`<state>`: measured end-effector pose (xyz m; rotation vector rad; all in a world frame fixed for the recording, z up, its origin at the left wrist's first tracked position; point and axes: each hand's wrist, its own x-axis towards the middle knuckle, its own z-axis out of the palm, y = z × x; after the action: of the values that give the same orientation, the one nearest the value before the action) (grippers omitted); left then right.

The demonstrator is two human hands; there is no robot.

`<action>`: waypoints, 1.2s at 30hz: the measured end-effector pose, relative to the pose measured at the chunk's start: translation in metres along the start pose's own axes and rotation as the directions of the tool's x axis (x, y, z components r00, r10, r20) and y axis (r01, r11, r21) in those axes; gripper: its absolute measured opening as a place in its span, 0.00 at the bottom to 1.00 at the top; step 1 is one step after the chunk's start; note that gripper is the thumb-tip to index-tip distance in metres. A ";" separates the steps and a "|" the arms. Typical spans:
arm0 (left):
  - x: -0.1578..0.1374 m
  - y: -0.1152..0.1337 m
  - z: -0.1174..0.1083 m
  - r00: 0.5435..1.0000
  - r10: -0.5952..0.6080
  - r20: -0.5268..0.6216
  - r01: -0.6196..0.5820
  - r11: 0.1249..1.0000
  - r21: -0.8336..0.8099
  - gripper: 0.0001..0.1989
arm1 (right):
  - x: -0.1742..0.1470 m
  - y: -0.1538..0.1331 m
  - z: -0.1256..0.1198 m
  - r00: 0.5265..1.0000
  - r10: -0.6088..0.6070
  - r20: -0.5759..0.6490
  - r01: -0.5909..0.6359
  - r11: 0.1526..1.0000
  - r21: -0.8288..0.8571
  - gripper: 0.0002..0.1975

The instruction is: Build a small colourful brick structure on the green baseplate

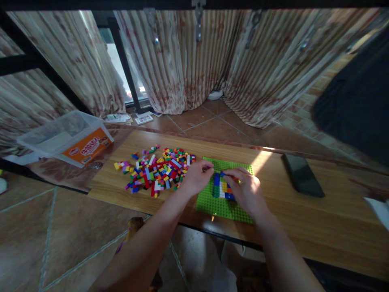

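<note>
A green baseplate (206, 202) lies on the wooden table. On it stands a block of joined toy bricks (222, 189) in blue, green, white, yellow and orange. My right hand (247, 190) reaches over the right side of this block and covers part of it. Its fingertips pinch a small blue brick (223, 174) at the block's far edge. My left hand (198, 177) hovers by the baseplate's left edge, thumb and fingers drawn together; whatever may be between them is too small to make out. Left of it spreads a pile of loose toy bricks (164, 170) in many colours.
A black phone (303, 175) lies on the table (340, 215) to the right. Beyond the table's left end stands a clear plastic box (65, 134) with an orange label. Papers (143, 118) lie near the striped curtains (170, 61). A white sheet (378, 211) shows at the right edge.
</note>
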<state>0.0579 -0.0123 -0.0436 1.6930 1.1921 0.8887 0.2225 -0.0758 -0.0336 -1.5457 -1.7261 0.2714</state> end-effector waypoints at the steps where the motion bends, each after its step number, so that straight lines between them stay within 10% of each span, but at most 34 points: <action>1: -0.001 0.002 0.000 1.000 0.005 0.007 -0.005 1.000 0.024 0.08 | 0.000 0.001 0.001 1.000 0.002 0.006 -0.002 1.000 -0.008 0.07; 36: -0.004 0.024 0.012 0.998 -0.060 0.028 0.052 0.970 0.237 0.08 | 0.009 0.017 0.016 0.973 0.230 -0.011 -0.229 0.971 0.077 0.14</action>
<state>0.0758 -0.0235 -0.0266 1.8450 1.3584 0.7019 0.2250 -0.0583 -0.0514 -1.6877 -1.5046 0.4312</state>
